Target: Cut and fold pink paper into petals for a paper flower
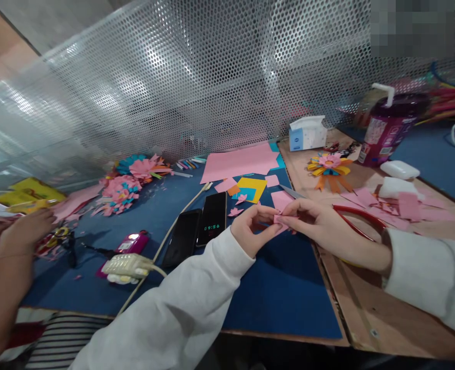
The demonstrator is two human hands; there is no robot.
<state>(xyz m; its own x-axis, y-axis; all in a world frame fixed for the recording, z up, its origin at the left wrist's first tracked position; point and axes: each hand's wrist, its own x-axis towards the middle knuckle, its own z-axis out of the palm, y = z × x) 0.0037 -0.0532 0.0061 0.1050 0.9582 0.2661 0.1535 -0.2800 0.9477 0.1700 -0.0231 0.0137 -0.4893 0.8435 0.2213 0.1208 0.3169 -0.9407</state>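
Between my two hands is a small piece of pink paper, pinched by the fingertips of both. My left hand grips its left side, fingers closed. On the other side my right hand pinches the paper's right edge. Behind my hands lie yellow paper, a blue square and small pink paper flowers. Scissors with red handles lie partly hidden under my right hand and wrist, their blade poking out beyond my fingers.
Two phones lie left of my hands, beside a white cable and a power strip. Large pink sheets lie at the back. Paper flowers, a tissue pack and a purple cup stand around. Another person's hand works at left.
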